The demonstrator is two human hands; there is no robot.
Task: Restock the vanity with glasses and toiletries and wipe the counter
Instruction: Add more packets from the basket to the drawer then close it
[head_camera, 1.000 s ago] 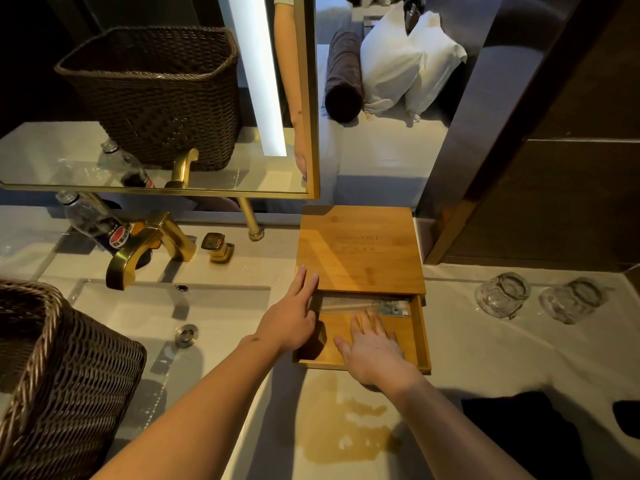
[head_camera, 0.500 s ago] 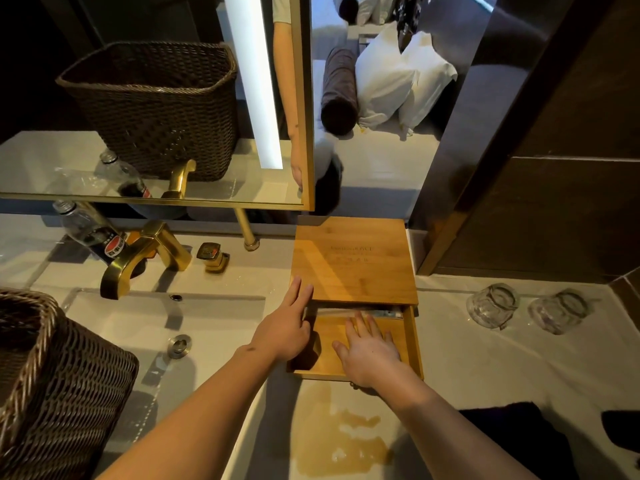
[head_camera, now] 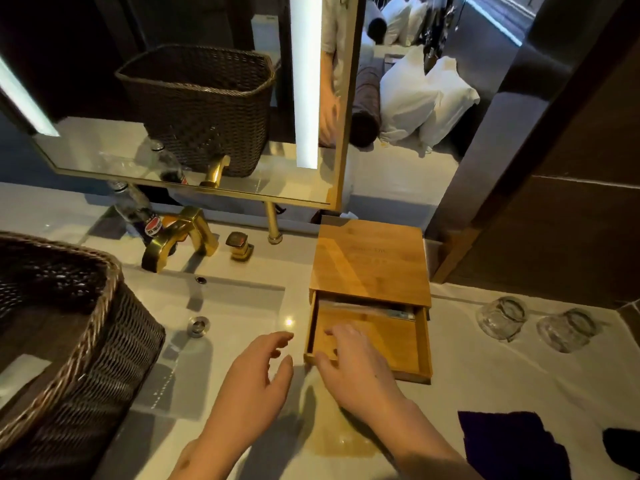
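Reaching into the open drawer [head_camera: 372,344] of the bamboo box [head_camera: 370,261], the right hand [head_camera: 353,372] lies palm down over the near left corner, fingers loosely spread on the drawer floor and thumb at the front rim, gripping nothing that shows. Just left of it, the left hand [head_camera: 256,382] hovers above the counter [head_camera: 485,375] with relaxed, slightly curled fingers and holds nothing. Tucked at the far end of the drawer, half under the lid, sits a slim wrapped toiletry packet [head_camera: 374,308]; its long axis runs left to right across the drawer. It looks light, thin and slippery in its film, so a pinch at one end should serve best. Out to the right, two glasses [head_camera: 502,318] stand mouth down side by side on the counter, apart from the box; they are fragile and smooth, best taken round the body. A dark cloth [head_camera: 512,445] lies near right, and a wicker basket [head_camera: 69,341] sits near left.
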